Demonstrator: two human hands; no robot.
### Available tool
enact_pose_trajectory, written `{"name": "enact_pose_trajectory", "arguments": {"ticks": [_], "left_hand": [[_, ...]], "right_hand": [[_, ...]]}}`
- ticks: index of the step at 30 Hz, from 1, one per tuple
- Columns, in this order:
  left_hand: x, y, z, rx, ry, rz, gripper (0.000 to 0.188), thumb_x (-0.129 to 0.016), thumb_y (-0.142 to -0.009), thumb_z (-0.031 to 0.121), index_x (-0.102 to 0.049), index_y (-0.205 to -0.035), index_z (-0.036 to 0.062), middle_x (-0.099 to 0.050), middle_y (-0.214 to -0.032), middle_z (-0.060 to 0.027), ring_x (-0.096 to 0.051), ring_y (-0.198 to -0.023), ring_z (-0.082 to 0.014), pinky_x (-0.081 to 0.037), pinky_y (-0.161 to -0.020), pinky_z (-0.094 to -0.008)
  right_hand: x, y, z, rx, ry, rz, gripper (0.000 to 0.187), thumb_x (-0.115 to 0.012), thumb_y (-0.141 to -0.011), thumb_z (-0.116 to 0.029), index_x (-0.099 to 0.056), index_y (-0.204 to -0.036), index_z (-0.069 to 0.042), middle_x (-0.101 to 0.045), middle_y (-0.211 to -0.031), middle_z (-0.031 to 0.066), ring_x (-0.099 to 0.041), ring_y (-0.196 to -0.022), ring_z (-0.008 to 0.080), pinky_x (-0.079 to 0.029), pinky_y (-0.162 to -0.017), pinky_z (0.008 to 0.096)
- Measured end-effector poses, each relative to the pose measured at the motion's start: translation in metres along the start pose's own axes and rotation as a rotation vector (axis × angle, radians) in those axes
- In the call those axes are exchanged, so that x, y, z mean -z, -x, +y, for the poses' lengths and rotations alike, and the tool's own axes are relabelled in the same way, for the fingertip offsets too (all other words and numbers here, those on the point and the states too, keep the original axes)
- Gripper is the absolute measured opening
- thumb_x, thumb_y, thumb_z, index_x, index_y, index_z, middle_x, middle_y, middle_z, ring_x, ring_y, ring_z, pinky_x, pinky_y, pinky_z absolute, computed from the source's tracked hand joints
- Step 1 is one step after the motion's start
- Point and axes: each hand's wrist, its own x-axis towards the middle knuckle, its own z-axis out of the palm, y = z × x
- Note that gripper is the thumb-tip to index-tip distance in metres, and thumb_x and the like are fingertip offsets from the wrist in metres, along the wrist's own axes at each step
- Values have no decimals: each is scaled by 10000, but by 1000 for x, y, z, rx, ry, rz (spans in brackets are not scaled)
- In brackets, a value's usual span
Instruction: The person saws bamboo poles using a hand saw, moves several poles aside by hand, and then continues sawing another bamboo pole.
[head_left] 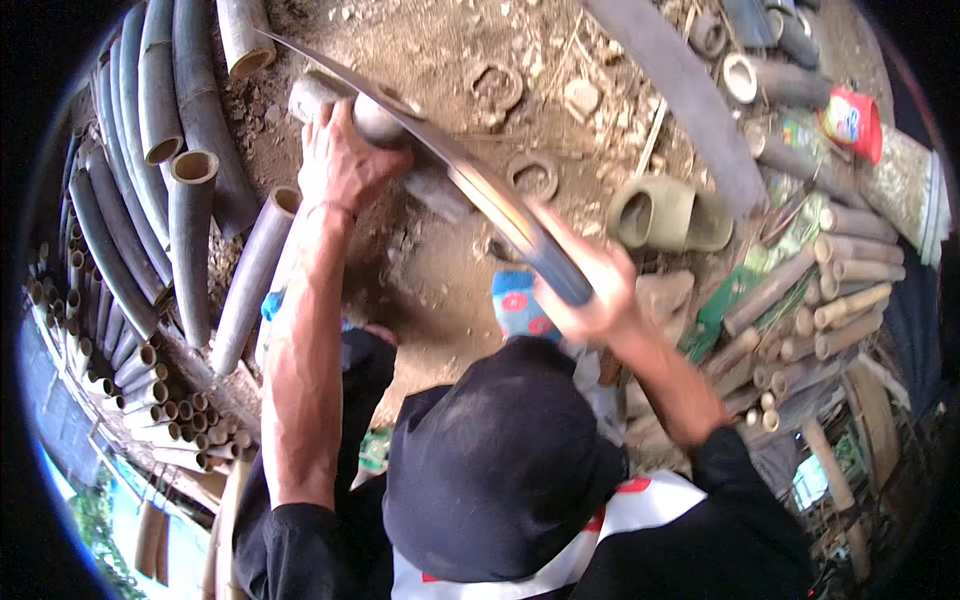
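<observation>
My left hand [345, 165] is at the upper left, fingers closed round a pale bamboo piece [376, 124]. In my right hand [598, 285] is the handle of a long saw [420, 130], its thin blade narrowing to a point at the upper left. The blade crosses over the bamboo just beside my left hand; its teeth cannot be made out, nor whether it touches. A greyer length of bamboo [440, 192] lies below the blade. Short cut bamboo rings [533, 176] rest on the dirt near it.
Long bamboo poles [190, 90] stand at the left, with stacked tubes [190, 425] below them. More cut bamboo [850, 270] is piled at the right. An olive slipper [670, 213], a long grey board [680, 90] and a red packet [852, 124] lie on the littered ground.
</observation>
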Motion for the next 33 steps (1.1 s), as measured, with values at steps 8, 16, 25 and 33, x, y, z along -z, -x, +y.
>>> {"name": "enact_pose_trajectory", "arguments": {"ticks": [8, 16, 25, 33], "left_hand": [[-16, 102, 10, 56, 44, -368, 775, -800, -568, 343, -555, -1247, 60, -514, -1251, -152, -472, -1179, -350, -401, -1043, -410], [-10, 104, 3, 84, 11, -355, 772, -797, -575, 347, -551, -1249, 63, -521, -1237, -158, -474, -1177, -355, -409, -1030, -428], [-18, 96, 14, 110, 62, -374, 756, -808, -578, 353, -561, -1228, 59, -530, -1237, -168, -474, -1182, -368, -421, -1028, -423], [-18, 107, 3, 49, 27, -331, 765, -800, -560, 335, -563, -1236, 68, -532, -1214, -161, -471, -1178, -362, -408, -1035, -423]], "right_hand": [[41, 95, -63, -278, 41, -223, 631, -662, -694, -49, -540, -1304, 56, -683, -834, 174, -665, -627, 266, -550, -593, 380], [110, 147, -118, -408, 34, -359, 595, -659, -695, -101, -549, -1223, 151, -682, -1007, 284, -710, -917, 381, -569, -820, 414], [-9, 46, -50, -348, -74, -98, 646, -645, -700, -36, -535, -1337, -12, -680, -896, 212, -684, -648, 275, -539, -562, 342], [109, 159, -110, -387, 97, -342, 604, -620, -652, -35, -552, -1222, 153, -683, -1001, 292, -719, -896, 353, -560, -835, 400]]}}
